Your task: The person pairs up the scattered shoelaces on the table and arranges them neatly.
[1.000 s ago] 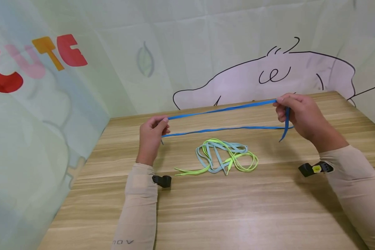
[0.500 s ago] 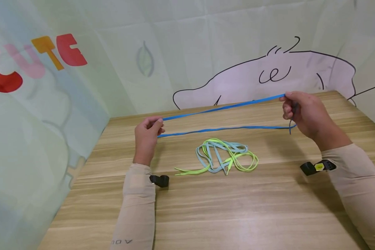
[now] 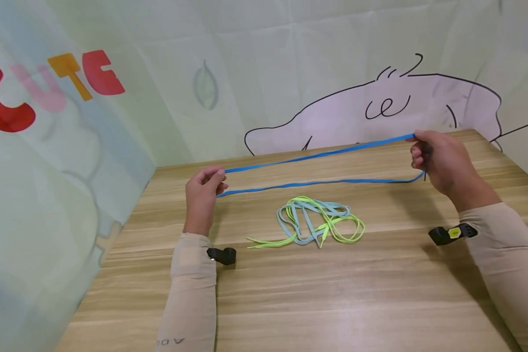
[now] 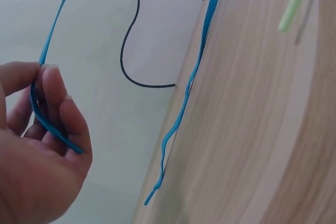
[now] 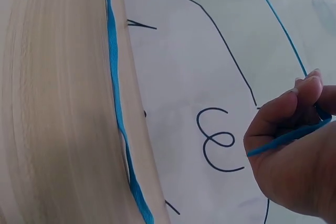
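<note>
Right hand (image 3: 444, 164) shifted outward | lime lace (image 3: 324, 236), pale-blue lace (image 3: 339, 211) (overlapping) on table (image 3: 290, 293)

At the upper left of my head view I read "CUTE" (image 3: 53, 102) in red, pink and orange on the cloth wall (image 3: 158, 102). The sleeve (image 3: 191, 298) at lower left bears grey lettering (image 3: 176, 341), partly unclear; the yellow label (image 3: 454, 232) at right is unreadable.

A printed backdrop (image 3: 264, 73) borders a wood-grain table (image 3: 290, 298).
</note>
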A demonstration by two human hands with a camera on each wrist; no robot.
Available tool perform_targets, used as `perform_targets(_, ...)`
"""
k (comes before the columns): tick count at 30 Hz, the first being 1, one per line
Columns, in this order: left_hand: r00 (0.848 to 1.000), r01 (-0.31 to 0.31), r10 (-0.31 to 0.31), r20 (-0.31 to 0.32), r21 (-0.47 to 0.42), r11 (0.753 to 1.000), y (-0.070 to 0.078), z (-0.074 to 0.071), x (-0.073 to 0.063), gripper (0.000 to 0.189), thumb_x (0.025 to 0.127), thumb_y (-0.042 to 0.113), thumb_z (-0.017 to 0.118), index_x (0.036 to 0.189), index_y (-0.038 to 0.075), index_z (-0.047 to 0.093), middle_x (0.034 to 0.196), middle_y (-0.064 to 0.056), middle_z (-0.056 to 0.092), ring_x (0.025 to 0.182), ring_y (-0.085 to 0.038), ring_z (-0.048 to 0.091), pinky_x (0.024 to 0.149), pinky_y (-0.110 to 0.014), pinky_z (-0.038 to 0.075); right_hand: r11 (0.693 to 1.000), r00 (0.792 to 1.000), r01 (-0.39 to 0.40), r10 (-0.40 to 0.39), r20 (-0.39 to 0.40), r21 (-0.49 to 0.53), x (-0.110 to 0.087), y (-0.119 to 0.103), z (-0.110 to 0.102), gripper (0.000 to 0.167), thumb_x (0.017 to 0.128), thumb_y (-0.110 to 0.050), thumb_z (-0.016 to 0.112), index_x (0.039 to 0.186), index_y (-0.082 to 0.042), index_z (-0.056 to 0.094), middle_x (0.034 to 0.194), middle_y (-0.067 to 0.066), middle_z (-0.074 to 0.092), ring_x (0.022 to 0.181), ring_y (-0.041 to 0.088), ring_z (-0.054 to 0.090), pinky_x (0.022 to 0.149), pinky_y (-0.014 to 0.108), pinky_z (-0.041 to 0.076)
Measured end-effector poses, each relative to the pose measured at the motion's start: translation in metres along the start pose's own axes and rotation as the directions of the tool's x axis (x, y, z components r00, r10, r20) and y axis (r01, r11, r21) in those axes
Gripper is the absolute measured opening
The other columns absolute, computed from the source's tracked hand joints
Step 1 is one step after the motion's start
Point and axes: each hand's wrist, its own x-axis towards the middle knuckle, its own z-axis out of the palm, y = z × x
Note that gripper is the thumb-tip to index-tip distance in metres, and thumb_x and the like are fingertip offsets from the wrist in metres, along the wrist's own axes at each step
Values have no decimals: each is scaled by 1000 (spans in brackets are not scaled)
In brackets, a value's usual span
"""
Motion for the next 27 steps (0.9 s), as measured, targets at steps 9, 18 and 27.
perform_targets(9, 998, 51, -52, -23, -41, 998, -1, -2, 3, 19, 97, 19, 69, 110, 5, 68, 93, -4, 65, 74, -14, 64, 76, -28, 53, 982, 996, -16, 0, -88, -187, 2, 4, -14, 20, 99, -15, 65, 81, -9, 70, 69, 0, 59, 62, 11, 51, 55, 23, 47)
perform_targets(18, 989, 139, -142, -33, -87, 987, -3, -5, 6, 7, 96, 14, 69, 100, 9, 70, 89, -2, 66, 72, -12, 64, 77, -29, 55, 940, 994, -54, 20, -104, -338, 4, 9, -26, 14, 97, -19, 68, 85, -15, 72, 73, -4, 61, 64, 10, 53, 58, 22, 49)
perform_targets(27, 980, 187, -195, -48, -131, 974, -3, -9, 7, 11, 98, 13, 65, 105, 7, 72, 96, -6, 71, 69, -11, 65, 68, -22, 53, 871, 990, -108, 53, -128, -479, 7, 12, -29, 14, 99, -25, 65, 87, -28, 71, 78, -8, 63, 70, 9, 56, 64, 23, 51)
